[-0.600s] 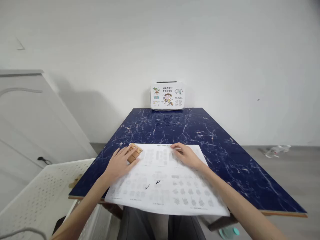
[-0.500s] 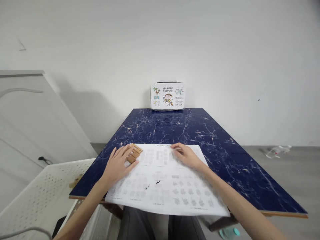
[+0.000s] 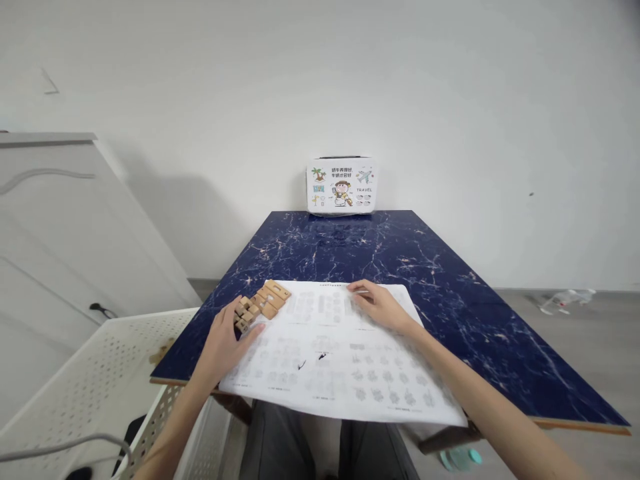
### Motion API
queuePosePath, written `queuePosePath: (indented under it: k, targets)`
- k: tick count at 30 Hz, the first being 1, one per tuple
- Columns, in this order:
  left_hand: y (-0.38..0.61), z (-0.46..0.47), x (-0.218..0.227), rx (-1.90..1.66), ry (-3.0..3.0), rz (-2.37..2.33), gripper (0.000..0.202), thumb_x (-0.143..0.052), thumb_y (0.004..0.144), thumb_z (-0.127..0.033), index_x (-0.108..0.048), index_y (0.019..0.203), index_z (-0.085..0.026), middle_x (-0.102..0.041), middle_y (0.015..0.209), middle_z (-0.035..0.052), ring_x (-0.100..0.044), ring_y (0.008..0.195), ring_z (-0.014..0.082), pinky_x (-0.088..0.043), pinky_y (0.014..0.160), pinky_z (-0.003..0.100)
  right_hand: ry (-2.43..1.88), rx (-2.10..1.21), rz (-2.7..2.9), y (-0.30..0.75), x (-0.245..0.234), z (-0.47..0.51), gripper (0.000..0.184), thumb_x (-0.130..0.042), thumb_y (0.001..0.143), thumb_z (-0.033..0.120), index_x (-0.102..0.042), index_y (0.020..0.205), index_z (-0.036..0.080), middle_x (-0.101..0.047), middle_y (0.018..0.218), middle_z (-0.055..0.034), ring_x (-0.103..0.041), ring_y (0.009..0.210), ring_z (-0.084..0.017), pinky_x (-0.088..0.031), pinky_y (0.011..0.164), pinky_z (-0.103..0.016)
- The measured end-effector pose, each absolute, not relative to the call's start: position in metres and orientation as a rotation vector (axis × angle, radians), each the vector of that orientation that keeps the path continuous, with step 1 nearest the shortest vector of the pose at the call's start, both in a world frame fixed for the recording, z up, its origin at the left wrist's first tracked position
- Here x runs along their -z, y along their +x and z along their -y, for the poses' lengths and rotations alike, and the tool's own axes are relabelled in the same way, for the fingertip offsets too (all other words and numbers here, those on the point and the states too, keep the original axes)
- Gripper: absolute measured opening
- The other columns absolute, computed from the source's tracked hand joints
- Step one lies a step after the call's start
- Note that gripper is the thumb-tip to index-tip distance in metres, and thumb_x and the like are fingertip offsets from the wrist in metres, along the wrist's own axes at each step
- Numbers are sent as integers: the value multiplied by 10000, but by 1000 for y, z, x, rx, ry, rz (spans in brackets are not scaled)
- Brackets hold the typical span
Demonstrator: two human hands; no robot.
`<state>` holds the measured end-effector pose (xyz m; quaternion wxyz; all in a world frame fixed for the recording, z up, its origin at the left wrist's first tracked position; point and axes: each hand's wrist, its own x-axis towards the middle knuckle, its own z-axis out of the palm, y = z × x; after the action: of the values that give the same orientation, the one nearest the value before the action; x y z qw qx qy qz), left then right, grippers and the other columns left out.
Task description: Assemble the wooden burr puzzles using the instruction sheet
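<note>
My left hand [image 3: 225, 340] lies at the left edge of a large white printed sheet [image 3: 300, 340]. Its thumb and fingers are spread, curving around a cluster of small wooden blocks [image 3: 245, 315] without a visible grip; the far fingertips are hidden. Beside these, several flat wooden pieces with cut-out slots [image 3: 271, 298] rest side by side at the sheet's top left corner. My right hand [image 3: 383, 307] rests on the sheet's upper right part, fingers loosely bent and thumb apart, holding nothing visible. Grey printed figures and two dark marks show on the paper.
The sheet overhangs the front edge of a dark blue marbled table [image 3: 345, 250]. A white case with cartoon pictures [image 3: 341, 187] stands against the wall. A white perforated basket [image 3: 85, 373] is at the left; a clear bottle with a teal cap [image 3: 460, 459] is on the floor.
My left hand has drawn back from the flat slotted pieces toward the lower left, exposing them and the small blocks. My right hand stays on the sheet. The view has shifted slightly.
</note>
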<state>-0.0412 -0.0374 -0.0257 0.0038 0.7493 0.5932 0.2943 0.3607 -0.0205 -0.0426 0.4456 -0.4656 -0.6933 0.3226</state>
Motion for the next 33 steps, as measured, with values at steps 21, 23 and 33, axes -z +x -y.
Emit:
queuePosePath:
  k: [21,23,33]
  targets:
    - [-39,35,26,-971,2285,-1905,779,-659,836,-616,-516,1427,-131,-660,1313,167,-611,1215,351,-462,1085,497,-1200,-807,1749,363,40,24,225,-562,953,242,-641,1163,232,-690,1276,-108,-692,1135,-251,-530,1024,-434]
    - [-37,34,25,-964,2296,-1912,764,-656,844,-606,-513,1427,-135,-655,1313,165,-601,1228,351,-454,1092,496,-1208,-802,1753,363,39,25,220,-563,952,247,-641,1158,234,-693,1269,-107,-694,1128,-254,-528,1022,-438]
    - [-30,36,20,-939,2361,-1940,695,-631,876,-577,-501,1411,-152,-656,1300,160,-602,1220,347,-451,1087,506,-1203,-810,1753,364,39,26,213,-571,951,269,-639,1149,231,-694,1261,-108,-692,1116,-259,-526,1029,-452]
